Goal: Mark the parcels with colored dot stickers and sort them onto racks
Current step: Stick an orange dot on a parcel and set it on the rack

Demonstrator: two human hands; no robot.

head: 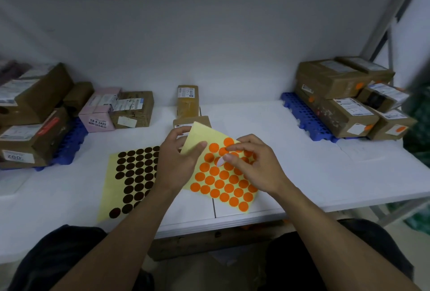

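Observation:
My left hand grips the left edge of a yellow sheet of orange dot stickers, held tilted above the white table. My right hand pinches a half-peeled orange dot at the sheet's upper middle, its white back showing. A second yellow sheet with dark brown dots lies flat to the left. Two small brown parcels stand behind the hands: one close, one farther back.
Brown boxes with orange dots are stacked on a blue rack at the right. More boxes and pink parcels sit at the left on another blue rack. A metal shelf post rises at the far right.

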